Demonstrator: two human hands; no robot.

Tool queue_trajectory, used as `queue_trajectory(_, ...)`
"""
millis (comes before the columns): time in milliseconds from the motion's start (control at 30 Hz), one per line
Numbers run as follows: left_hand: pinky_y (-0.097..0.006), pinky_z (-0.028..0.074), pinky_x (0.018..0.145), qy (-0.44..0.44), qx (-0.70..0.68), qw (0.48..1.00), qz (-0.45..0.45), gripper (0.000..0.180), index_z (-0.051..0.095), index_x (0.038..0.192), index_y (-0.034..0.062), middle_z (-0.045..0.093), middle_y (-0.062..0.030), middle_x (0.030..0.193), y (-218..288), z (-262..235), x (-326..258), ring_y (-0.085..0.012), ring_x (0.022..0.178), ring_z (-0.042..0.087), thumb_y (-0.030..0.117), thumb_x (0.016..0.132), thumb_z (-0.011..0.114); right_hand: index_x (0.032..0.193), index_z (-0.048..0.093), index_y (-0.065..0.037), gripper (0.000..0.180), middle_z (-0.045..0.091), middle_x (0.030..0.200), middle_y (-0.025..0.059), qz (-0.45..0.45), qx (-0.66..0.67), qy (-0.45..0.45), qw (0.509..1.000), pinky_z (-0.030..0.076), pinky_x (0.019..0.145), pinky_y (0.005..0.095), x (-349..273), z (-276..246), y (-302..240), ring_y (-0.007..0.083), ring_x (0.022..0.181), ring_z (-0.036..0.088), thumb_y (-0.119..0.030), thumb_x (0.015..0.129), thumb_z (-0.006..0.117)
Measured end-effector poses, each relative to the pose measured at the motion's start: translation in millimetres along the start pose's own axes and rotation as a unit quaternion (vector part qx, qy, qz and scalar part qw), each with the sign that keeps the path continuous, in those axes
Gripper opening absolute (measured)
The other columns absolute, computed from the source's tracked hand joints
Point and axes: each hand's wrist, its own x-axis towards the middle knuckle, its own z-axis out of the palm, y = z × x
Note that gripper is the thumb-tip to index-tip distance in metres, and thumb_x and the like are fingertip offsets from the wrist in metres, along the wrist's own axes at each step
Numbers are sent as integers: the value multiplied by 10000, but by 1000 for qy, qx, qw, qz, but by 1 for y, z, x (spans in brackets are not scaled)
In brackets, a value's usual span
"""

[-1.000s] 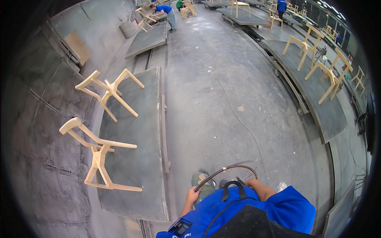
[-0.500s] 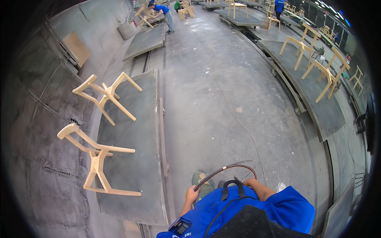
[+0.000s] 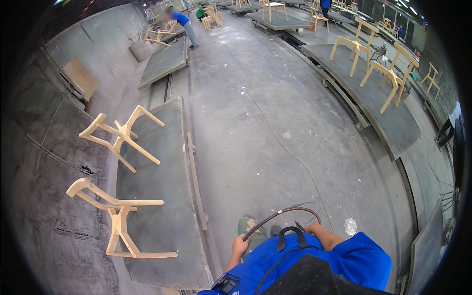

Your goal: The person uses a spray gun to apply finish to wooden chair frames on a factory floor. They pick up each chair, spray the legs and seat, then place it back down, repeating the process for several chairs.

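Observation:
My left hand point(image 3: 239, 245) is closed round a brown hose point(image 3: 281, 211), low in front of my blue top. From there the hose arches over to my right hand point(image 3: 313, 227), whose fingers are partly hidden. At those fingers a small dark object shows, too little of it to name. Two bare wooden chair frames lie on their sides on a grey platform to my left, out of reach of both hands: a nearer chair frame point(image 3: 119, 222) and a farther chair frame point(image 3: 121, 133).
On my right, a long platform point(image 3: 400, 132) carries upright chair frames point(image 3: 391, 73). A thin cable point(image 3: 278, 140) runs along the floor ahead. Far left, a person in blue point(image 3: 182, 22) bends over a chair frame. Someone else point(image 3: 450, 123) shows at the right edge.
My view has shifted, so the left platform and its chair frames sit lower in the picture. A person has come into view at the right edge. Both hands keep nearly the same pose.

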Motion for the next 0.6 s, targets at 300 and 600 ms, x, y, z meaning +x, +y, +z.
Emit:
queue_trajectory(300, -427, 508, 738, -10, 9, 1000, 2, 286, 704, 1006, 151, 709, -151, 865, 6, 2, 4, -337, 832, 683, 416, 902, 676, 1243, 690, -127, 499, 667, 1281, 138, 8, 38, -48, 998, 497, 966, 465, -4, -8, 4, 333, 1181, 640, -371, 808, 658)
queue_trajectory(600, -431, 511, 750, 1, -27, 999, 27, 311, 713, 1010, 148, 712, -145, 866, 1, 9, 16, -331, 846, 690, 435, 900, 668, 1233, 693, -105, 499, 672, 1271, 147, -4, 31, -9, 999, 504, 958, 462, -12, -18, 8, 335, 1175, 645, -387, 824, 642)
